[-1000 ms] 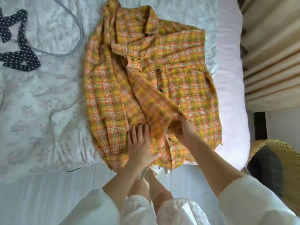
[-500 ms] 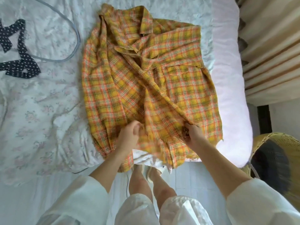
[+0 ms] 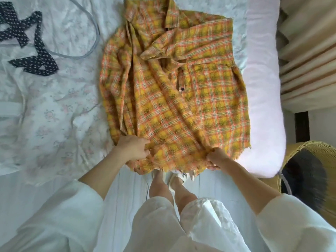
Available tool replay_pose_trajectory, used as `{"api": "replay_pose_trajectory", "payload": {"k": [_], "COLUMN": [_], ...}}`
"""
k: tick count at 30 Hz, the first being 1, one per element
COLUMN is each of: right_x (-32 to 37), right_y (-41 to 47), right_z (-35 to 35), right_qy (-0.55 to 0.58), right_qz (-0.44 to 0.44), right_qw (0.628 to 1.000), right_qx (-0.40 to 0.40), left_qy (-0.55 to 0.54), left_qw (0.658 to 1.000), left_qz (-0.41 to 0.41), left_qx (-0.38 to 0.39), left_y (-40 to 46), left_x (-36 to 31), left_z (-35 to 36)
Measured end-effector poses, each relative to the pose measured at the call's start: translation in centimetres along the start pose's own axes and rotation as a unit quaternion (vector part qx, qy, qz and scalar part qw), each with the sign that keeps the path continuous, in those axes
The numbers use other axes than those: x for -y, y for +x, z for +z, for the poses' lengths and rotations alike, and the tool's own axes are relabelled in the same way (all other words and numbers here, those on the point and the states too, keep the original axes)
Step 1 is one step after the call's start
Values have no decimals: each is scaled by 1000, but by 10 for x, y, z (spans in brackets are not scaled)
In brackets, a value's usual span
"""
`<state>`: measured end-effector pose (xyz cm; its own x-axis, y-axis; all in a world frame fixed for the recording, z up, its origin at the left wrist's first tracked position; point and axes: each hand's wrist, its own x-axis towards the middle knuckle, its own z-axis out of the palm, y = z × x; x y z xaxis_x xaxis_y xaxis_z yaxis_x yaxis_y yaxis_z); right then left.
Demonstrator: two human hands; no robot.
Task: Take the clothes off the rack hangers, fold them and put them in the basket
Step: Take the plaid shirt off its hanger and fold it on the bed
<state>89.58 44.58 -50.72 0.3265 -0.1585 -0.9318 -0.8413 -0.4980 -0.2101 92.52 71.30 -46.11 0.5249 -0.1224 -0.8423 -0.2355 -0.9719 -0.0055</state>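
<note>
A yellow and orange plaid shirt lies spread on the bed, collar at the far end, sleeves folded in over the body. My left hand grips the shirt's frayed hem at its near left corner. My right hand pinches the same hem further right, at the bed's near edge. A woven wicker basket with a dark inside stands on the floor at the right, beside the bed.
A dark polka-dot garment and a thin grey hanger lie on the bed at the far left. A pink pillow runs along the bed's right side. Beige curtains hang at the far right.
Both hands slid down to the shirt's hem and closed on it. The left hand went from flat on the cloth to gripping. The loose middle flap now lies flatter.
</note>
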Motion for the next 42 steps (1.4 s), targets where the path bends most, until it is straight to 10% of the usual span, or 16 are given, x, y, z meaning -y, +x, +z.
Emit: {"api": "replay_pose_trajectory", "payload": {"k": [9,13,18,25,32,37,42], "right_x": [3,-7,-20,-20,-28,-40,-19], "right_y": [11,32,37,32,28,26,31], "right_z": [2,7,9,8,7,19,18], "right_qy": [198,173,157,155,24,-108,-151], "right_qz": [-94,-56,-14,0,-12,-13,-77], "right_qw": [975,981,984,986,997,993,982], "right_qx": [-19,-61,-87,-68,-68,-35,-88], "left_qy": [63,-89,-354,-684,-546,-396,-303], "left_qw": [985,965,820,650,761,880,907], "left_qz": [73,-43,-90,-132,-114,-210,-198], "left_qx": [-141,-243,-441,-304,-331,-159,-215], "left_y": [18,11,0,-15,-36,-30,-13], "left_x": [-33,-28,-28,-38,-24,-26,-33], "left_z": [42,72,84,64,83,98,73]}}
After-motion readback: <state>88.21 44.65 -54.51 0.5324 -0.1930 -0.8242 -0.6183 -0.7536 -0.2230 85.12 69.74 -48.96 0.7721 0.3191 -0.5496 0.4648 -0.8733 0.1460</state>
